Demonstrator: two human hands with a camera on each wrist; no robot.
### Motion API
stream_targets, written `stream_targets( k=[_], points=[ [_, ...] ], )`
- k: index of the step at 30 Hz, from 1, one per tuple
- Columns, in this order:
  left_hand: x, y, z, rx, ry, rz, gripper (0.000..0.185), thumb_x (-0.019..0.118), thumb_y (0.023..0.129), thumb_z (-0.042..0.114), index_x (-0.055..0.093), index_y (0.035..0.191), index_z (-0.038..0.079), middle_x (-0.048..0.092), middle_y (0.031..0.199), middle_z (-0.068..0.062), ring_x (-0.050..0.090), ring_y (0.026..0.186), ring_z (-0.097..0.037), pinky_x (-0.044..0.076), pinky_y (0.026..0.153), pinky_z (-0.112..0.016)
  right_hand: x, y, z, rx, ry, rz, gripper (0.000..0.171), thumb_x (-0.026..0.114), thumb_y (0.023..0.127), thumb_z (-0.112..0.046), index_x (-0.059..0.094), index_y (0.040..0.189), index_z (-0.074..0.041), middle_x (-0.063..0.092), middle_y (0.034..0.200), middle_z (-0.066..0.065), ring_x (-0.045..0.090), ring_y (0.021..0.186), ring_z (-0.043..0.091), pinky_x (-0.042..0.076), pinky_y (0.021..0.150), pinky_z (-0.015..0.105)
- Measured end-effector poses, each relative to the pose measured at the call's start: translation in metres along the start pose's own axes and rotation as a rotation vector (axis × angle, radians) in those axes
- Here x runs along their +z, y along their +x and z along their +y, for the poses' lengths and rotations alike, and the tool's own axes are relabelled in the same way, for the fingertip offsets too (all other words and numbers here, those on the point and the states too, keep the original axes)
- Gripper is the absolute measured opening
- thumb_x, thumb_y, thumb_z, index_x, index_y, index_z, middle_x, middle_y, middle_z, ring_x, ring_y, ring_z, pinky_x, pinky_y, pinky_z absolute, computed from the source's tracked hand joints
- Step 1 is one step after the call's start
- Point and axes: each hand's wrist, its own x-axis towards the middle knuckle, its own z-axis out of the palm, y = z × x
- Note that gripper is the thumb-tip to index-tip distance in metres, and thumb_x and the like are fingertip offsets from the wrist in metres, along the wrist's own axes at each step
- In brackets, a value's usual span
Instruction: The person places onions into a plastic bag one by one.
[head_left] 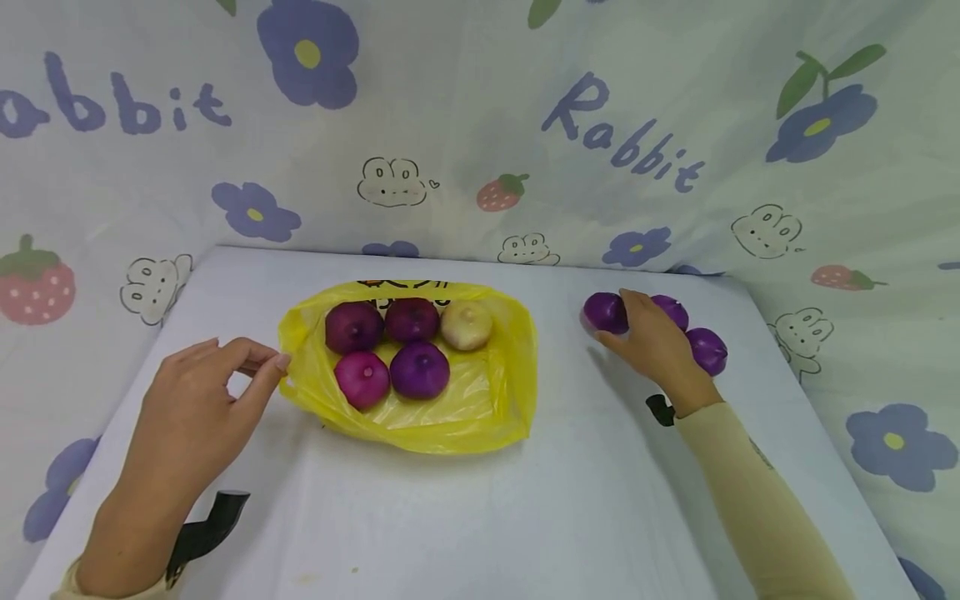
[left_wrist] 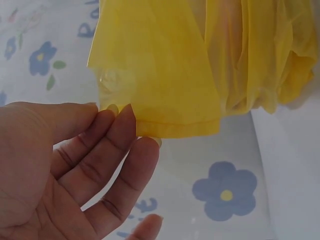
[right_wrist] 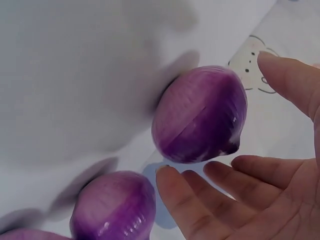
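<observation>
A yellow plastic bag (head_left: 457,412) lies open on the white table (head_left: 480,517) with several onions on it: purple and red ones (head_left: 419,369) and one pale one (head_left: 467,324). My left hand (head_left: 264,363) is at the bag's left edge. Its straight fingertips (left_wrist: 131,120) touch the bag's hem (left_wrist: 175,127). To the right lie three purple onions. My right hand (head_left: 627,320) hovers over the leftmost onion (head_left: 603,312), with thumb and fingers (right_wrist: 172,182) spread around this onion (right_wrist: 200,115) without gripping. A second onion (right_wrist: 114,207) lies beside it.
A printed cloth (head_left: 480,125) with flowers, rabbits and strawberries hangs behind and drapes both sides of the table. The other two loose onions (head_left: 672,310) (head_left: 707,350) sit behind my right hand. Black wrist mounts (head_left: 202,533) show at both wrists.
</observation>
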Motion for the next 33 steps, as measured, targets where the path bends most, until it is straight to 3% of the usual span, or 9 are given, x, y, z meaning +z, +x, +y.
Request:
stream_targets(
  k=[7, 12, 20, 26, 33],
  points=[
    [0.001, -0.003, -0.002, -0.040, 0.011, -0.020, 0.020, 0.072, 0.100, 0.021, 0.073, 0.106, 0.002, 0.075, 0.095, -0.020, 0.063, 0.072, -0.039, 0.024, 0.123, -0.061, 0.007, 0.018, -0.002, 0.071, 0.064, -0.036, 0.105, 0.069, 0.099, -0.050, 0.011, 0.163, 0.009, 0.027, 0.163, 0.035, 0.031, 0.149, 0.051, 0.030, 0.119, 0.064],
    [0.002, -0.004, -0.003, -0.047, 0.008, -0.028, 0.022, 0.071, 0.101, 0.022, 0.073, 0.106, 0.001, 0.075, 0.094, -0.021, 0.062, 0.063, -0.035, 0.023, 0.123, -0.061, 0.011, 0.024, -0.001, 0.114, 0.116, -0.040, 0.099, 0.069, 0.098, -0.049, 0.017, 0.162, 0.008, 0.028, 0.163, 0.033, 0.030, 0.150, 0.049, 0.029, 0.120, 0.064],
    [0.003, 0.003, -0.002, 0.018, -0.014, 0.012, 0.017, 0.073, 0.099, 0.018, 0.074, 0.103, 0.001, 0.075, 0.092, -0.020, 0.060, 0.061, -0.034, 0.027, 0.122, -0.059, 0.015, 0.026, 0.008, 0.138, 0.191, -0.013, 0.090, 0.072, 0.099, -0.039, 0.026, 0.159, 0.010, 0.034, 0.161, 0.032, 0.035, 0.147, 0.049, 0.032, 0.119, 0.063],
    [0.003, 0.002, -0.002, -0.004, -0.006, -0.008, 0.019, 0.072, 0.100, 0.019, 0.073, 0.105, 0.000, 0.075, 0.094, -0.022, 0.064, 0.076, -0.043, 0.025, 0.122, -0.061, 0.016, 0.028, 0.011, 0.141, 0.201, -0.024, 0.092, 0.072, 0.099, -0.040, 0.025, 0.159, 0.011, 0.034, 0.160, 0.033, 0.037, 0.145, 0.050, 0.033, 0.118, 0.064],
    [0.003, 0.002, -0.001, -0.027, 0.008, -0.024, 0.021, 0.071, 0.101, 0.020, 0.073, 0.106, 0.000, 0.075, 0.095, -0.022, 0.062, 0.079, -0.044, 0.024, 0.123, -0.061, 0.020, 0.028, 0.012, 0.156, 0.194, -0.007, 0.092, 0.074, 0.098, -0.041, 0.027, 0.158, 0.009, 0.037, 0.159, 0.032, 0.040, 0.143, 0.049, 0.035, 0.117, 0.063]
  ],
)
